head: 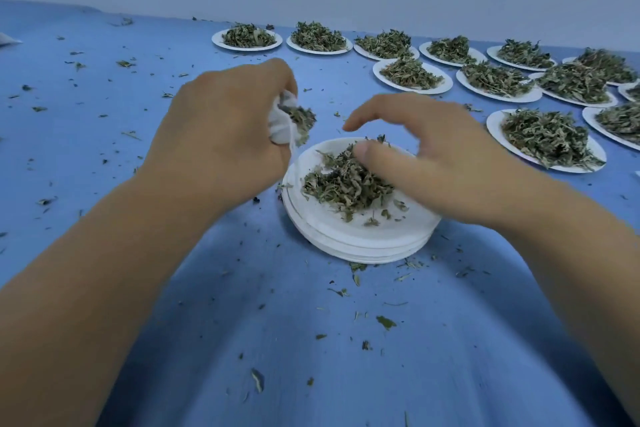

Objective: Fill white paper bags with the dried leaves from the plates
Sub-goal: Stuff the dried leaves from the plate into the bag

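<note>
My left hand (221, 135) grips a small white paper bag (281, 123) just left of and above a stack of white plates (360, 239). Dried leaves (303, 118) stick out of the bag's mouth, which faces right. The top plate carries a loose pile of dried green leaves (346, 184). My right hand (436, 159) hovers over the right side of that pile, its fingers loosely curved, with the thumb touching the leaves. I cannot see anything pinched in it.
Several white plates heaped with dried leaves (550, 139) fill the far right of the blue table (104, 114), in rows up to the wall. Leaf crumbs are scattered all over the table. A white object (7, 40) lies at the far left edge.
</note>
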Demonstrator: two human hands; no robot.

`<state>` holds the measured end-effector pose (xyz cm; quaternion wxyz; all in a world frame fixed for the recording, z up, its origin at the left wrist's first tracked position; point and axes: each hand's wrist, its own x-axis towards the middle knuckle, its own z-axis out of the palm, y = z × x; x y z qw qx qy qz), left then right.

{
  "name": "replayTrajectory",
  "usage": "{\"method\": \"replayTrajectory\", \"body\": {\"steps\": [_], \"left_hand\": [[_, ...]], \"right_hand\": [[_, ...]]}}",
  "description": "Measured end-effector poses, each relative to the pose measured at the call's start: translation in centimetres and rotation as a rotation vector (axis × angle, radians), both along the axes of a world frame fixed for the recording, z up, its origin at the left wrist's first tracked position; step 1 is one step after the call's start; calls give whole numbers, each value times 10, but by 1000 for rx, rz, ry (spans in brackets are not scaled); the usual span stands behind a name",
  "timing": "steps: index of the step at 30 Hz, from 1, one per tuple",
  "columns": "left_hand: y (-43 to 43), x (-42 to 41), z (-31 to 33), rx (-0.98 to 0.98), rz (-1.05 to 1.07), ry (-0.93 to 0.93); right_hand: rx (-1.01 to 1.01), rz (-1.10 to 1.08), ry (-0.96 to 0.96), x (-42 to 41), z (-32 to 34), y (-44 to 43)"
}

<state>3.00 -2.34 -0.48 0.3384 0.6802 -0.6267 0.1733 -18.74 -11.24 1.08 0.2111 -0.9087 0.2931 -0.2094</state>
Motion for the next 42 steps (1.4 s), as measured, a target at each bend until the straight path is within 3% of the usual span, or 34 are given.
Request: {"method": "replayTrajectory", "body": {"steps": [2,4,8,15,20,26,35,42], "left_hand": [[0,7,-5,59,8,49],[-3,7,-10,131,0,109],[-7,3,-19,235,-21,141],[-8,-1,-21,230,-31,100],[-9,-2,-22,247,-37,121],[-10,0,-27,240,-39,94],[-7,-3,-22,241,-47,124],[-4,-7,-18,275,-51,111]], "right_hand": [[-53,34,201,3,-8,-2],[-81,64,284,10,-14,0],[-111,76,282,20,-21,3],[-82,146,144,15,-21,4],[-139,205,292,15,-26,10],[-95,259,92,16,-28,9],[-94,232,171,10,-24,10],[-44,224,-15,12,-31,6]]}}
